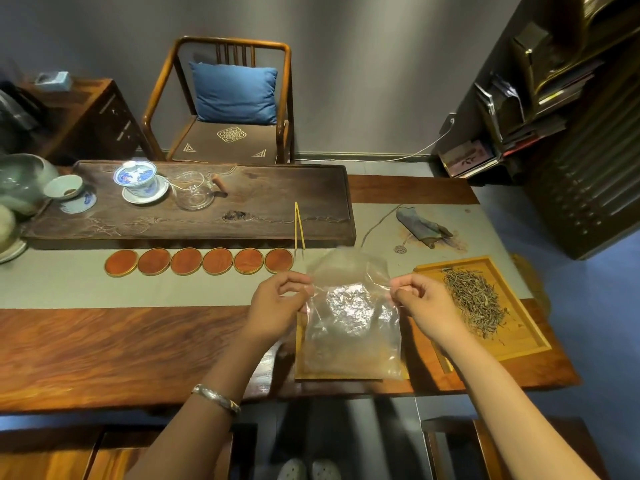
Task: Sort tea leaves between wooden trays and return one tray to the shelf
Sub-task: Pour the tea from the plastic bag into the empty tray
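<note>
Wooden table [104,348]: grey runner [69,289], dark tea board [194,216], two wooden trays [519,327].

A tea room: carved wooden tea tray [263,221], lidded gaiwan [136,176], row of coasters [199,261], cushioned armchair [228,98].

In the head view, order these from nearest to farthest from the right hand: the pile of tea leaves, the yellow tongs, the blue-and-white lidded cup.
From the right hand:
1. Pile of tea leaves, just to its right in the wooden tray.
2. Yellow tongs, up and left, on the dark tea board's edge.
3. Blue-and-white lidded cup, far left on that board.
</note>
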Demonstrator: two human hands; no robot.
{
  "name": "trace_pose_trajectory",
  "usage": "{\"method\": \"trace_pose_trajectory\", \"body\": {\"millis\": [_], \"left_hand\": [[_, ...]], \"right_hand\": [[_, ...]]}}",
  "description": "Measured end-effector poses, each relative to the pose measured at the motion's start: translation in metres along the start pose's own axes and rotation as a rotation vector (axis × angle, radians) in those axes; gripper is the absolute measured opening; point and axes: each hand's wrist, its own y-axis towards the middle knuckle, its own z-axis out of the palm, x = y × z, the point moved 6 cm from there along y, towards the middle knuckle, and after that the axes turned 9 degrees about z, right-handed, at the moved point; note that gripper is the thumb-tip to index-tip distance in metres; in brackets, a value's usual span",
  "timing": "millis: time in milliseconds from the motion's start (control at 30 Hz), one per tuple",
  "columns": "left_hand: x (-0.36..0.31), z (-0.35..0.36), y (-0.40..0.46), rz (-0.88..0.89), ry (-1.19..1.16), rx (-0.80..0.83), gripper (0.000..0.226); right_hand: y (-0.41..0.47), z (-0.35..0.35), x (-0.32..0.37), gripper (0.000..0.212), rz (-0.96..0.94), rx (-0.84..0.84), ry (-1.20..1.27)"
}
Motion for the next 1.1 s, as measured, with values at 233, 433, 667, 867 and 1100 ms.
{"method": "trace_pose_trajectory", "body": {"millis": [233,433,667,867,1100], "left_hand": [[0.001,-0.082,-0.002,0.089,0.087,-0.199,0.017],[0.058,-0.161,-0.019,-0.132,0.058,-0.390,0.048],[0.111,-0.191,0.002,-0.133,0.465,-0.372,0.046],[0.143,-0.180,0.025,-0.117,0.644,-0.237,0.037],[0.137,-0.169,0.023,-0.156,0.737,-0.237,0.031]], "right_hand": [[0.023,0.077,0.023,0.013,-0.076,0.080,0.007],[0.048,0.190,0.009,0.018,-0.069,0.121,-0.308],[0.088,0.270,-0.004,0.017,-0.178,0.140,-0.681],[0.110,0.287,-0.027,0.014,-0.163,0.179,-0.901],[0.103,0.271,-0.003,0.028,-0.246,0.222,-0.880]]}}
